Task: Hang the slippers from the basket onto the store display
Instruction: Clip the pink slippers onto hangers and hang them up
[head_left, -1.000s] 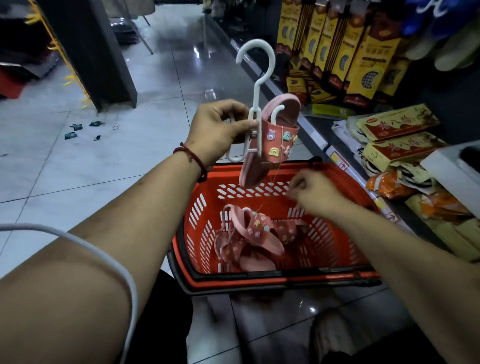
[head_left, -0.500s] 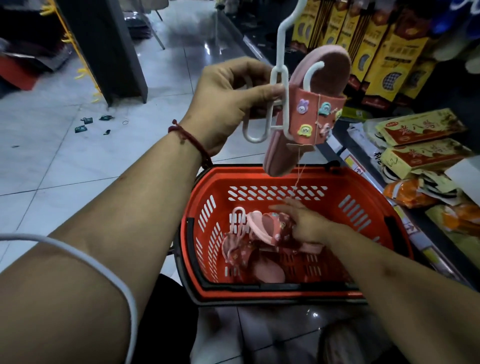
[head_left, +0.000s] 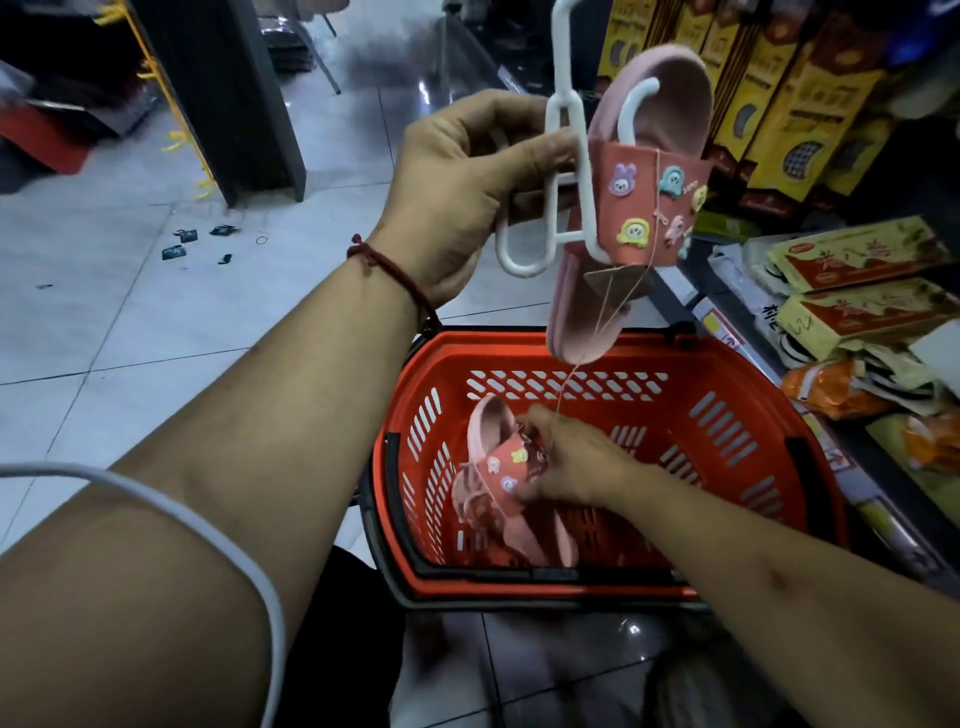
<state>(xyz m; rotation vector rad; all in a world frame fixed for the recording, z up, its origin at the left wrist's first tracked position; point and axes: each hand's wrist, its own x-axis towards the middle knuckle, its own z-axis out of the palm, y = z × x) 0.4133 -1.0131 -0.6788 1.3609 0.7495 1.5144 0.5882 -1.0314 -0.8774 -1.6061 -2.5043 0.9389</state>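
While the left hand (head_left: 467, 192) holds the white hanger (head_left: 563, 171) up above the far rim of the red basket (head_left: 727, 364), thumb and fingers pinched round its upright bar, a pink slipper (head_left: 649, 208) hangs lengthwise on the hanger's right prong. In this view the slipper's lower end overlaps that far rim. The hanger's top hook runs out past the upper edge of the frame. A thin thread (head_left: 565, 387) drops from the slipper's strap down into the basket. There the right hand (head_left: 576, 462) has its fingers curled round the strap of a second pink slipper (head_left: 498, 467), tilted near the basket's left wall, with more pink slippers (head_left: 524, 540) beneath it. The basket stands on pale floor tiles (head_left: 156, 322) that stretch open to the left as far as a dark pillar (head_left: 234, 104). On the right its rim sits close beside a low shelf edge (head_left: 717, 317) stacked with packets (head_left: 857, 254), and yellow boxes (head_left: 769, 104) stand just behind the raised slipper.
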